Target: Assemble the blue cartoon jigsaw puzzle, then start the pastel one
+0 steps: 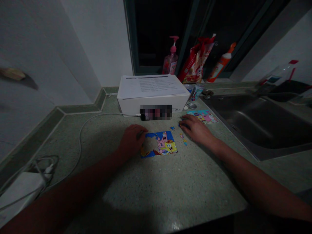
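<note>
The left hand (133, 139), half curled, rests at one puzzle (168, 143); the right hand (196, 129) bends low, hold unclear on either; at least three loose pieces (172, 128).

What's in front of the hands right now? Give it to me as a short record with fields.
Puzzle: partly assembled on the counter, gap toward its left
Left hand: at the puzzle's left edge
Right hand: beside the loose pieces; grip unclear
Beyond puzzle: white box, papers on top
Far right: sink
</note>
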### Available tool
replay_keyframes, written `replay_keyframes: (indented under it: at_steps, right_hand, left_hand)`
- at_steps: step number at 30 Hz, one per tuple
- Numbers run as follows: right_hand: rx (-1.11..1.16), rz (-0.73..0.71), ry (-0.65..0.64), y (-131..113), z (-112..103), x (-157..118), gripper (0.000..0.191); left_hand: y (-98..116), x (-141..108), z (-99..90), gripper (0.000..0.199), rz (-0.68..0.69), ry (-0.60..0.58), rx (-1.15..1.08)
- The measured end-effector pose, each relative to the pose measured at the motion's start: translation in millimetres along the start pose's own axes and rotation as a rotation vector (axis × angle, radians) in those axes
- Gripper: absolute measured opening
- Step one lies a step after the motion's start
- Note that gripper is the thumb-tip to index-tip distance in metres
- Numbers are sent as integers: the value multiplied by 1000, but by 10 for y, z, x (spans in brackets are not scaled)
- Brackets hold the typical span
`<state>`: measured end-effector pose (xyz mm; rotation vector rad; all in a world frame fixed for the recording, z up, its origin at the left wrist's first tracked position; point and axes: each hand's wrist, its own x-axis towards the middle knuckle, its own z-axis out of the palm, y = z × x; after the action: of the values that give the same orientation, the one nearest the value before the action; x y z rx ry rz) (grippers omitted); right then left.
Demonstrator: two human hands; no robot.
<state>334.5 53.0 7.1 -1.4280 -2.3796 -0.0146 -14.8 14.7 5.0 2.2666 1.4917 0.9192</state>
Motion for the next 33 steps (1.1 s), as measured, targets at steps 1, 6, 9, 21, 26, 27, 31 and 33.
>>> replay_keyframes:
  at_steps: [1,6,9,21,26,27,31,33]
  right_hand:
    - [9,6,5,10,13,1,27]
    - [40,24,10,27,29,-2,22]
    - [80,24,29,9,-22,7,16]
    - [597,161,8,-518,-102,-18,13]
    - [829,206,-35,-947,60,-80,12]
    - [866,212,-46,-1014,86,-91,11]
    - [986,230,-104,-1164,144,-117,11]
    - [1009,239,-110,-1178,157,-121,13]
  left_hand:
    - [-1,0,1,19,-3,-1,2]
    - [4,-4,2,19,-10,0,10]
    - [0,-4,10,19,-12,6,11]
    - [132,-80,-28,14,225,-68,27]
    - [219,-137,-38,8,354,-140,-18]
    - [231,-146,-42,8,375,-151,-19]
    - [232,-167,-34,8,468,-136,-6]
    - [208,-165,-10,10,517,-94,-6]
